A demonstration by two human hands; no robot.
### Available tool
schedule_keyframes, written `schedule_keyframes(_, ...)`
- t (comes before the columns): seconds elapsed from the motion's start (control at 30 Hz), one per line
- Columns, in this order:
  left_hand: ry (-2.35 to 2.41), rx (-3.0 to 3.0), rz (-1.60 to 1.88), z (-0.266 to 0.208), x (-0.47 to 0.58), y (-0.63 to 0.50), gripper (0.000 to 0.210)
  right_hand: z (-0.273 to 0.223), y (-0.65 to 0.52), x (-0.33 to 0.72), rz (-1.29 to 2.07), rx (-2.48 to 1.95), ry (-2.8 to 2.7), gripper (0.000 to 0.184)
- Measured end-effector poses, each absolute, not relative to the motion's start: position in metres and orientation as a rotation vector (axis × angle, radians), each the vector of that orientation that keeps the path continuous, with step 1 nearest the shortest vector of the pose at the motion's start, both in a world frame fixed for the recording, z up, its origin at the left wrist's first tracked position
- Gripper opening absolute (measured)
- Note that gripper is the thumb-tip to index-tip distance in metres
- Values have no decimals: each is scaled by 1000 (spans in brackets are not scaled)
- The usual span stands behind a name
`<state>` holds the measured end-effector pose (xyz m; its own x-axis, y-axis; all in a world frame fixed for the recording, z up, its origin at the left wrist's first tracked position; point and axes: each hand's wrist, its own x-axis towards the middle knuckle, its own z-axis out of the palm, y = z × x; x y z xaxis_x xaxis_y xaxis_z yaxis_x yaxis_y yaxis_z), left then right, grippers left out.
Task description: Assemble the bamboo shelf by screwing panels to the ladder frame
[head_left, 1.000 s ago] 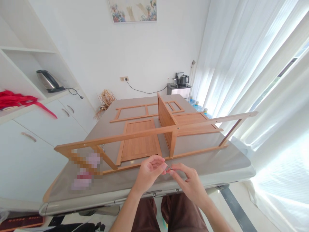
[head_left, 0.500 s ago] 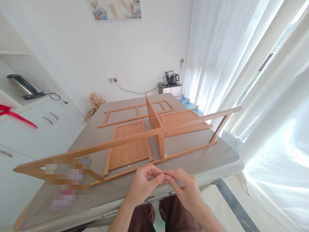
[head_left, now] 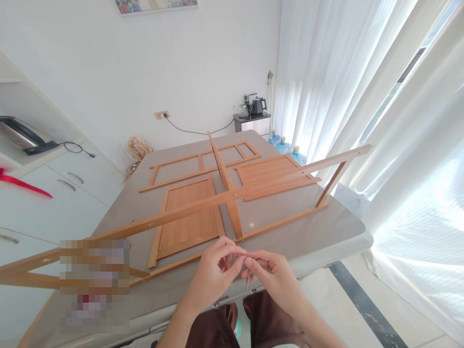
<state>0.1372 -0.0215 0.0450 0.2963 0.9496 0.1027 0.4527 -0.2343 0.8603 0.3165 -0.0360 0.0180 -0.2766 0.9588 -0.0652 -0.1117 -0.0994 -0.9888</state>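
My left hand [head_left: 214, 270] and my right hand [head_left: 277, 275] meet at the fingertips over the near table edge. A thin metal hex key [head_left: 248, 280] hangs down from the right fingers. The left thumb and forefinger pinch at the same spot; what lies between them is too small to make out. Just beyond my hands a wooden frame [head_left: 195, 207] stands on its long side, with an upright panel [head_left: 219, 162] joined at its middle. A bolt head [head_left: 235, 196] shows in the top rail at that joint.
On the grey table [head_left: 268, 220] lie a left wooden panel [head_left: 190, 217], a right wooden panel [head_left: 270, 174] and a ladder-like frame [head_left: 177, 181]. A blurred-out patch [head_left: 94, 285] covers the left front. Curtains [head_left: 326, 72] hang at right; a white cabinet [head_left: 36, 208] stands left.
The view has shifted, so the frame's left end sits further left. My fingers have turned slightly, and more of the hex key shows below the right hand.
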Motion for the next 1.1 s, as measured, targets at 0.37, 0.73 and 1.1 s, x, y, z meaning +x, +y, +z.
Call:
schedule_keyframes(0.37, 1184, 1834, 767, 52, 135, -23, 19, 19, -30, 324, 1664, -886, -1297, 32)
schedule_keyframes(0.73, 1607, 2226, 859, 27, 125, 0, 21, 15, 12, 357, 1052, -1253, -1552, 28)
schedule_keyframes(1.1, 1579, 2358, 818, 0, 130, 19, 18, -8, 42, 351, 591, -1186, -2176, 28)
